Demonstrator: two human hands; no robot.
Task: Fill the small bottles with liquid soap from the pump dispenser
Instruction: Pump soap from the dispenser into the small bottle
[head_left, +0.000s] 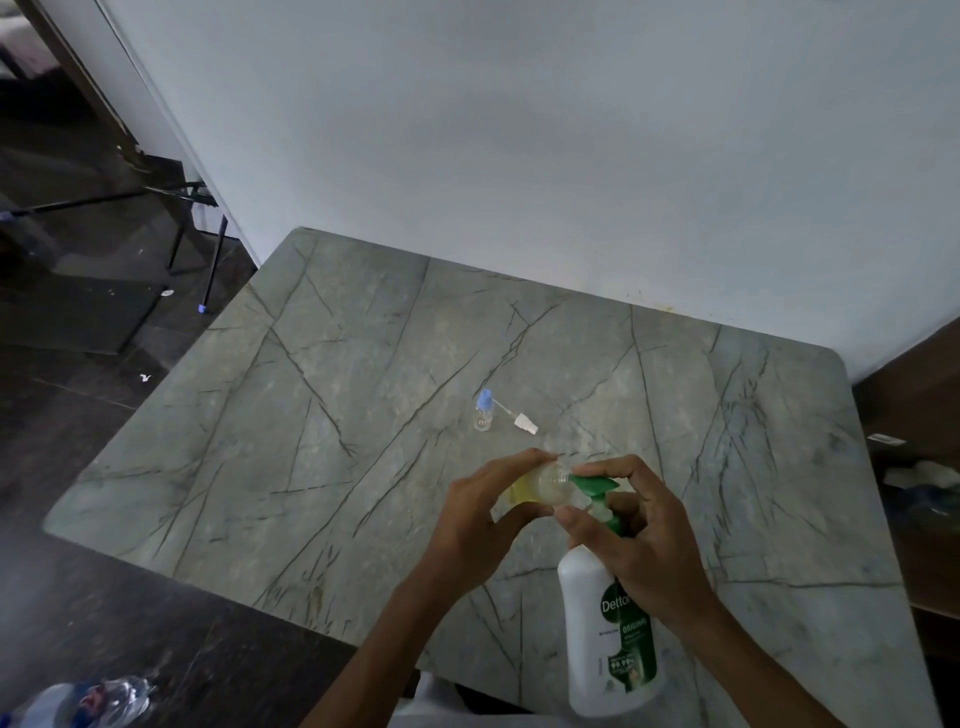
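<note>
Head view: mid-fill, left grip (483, 519) pinches small bottle (545, 486) at nozzle (579, 480), right grip (639, 540) clasps pump dispenser (608, 639); next, press gently

**Plain indoor room, most likely domestic.**
A grey, stone-patterned worktop (363, 364) with rounded corners stands against a bare white wall (519, 130). Beside it, a dark tiled floor (78, 415) carries thin black stand legs (213, 270) and a crumpled plastic bottle (88, 701). A household handwash pump dispenser (608, 639) suggests a home; which room it is cannot be told.
</note>
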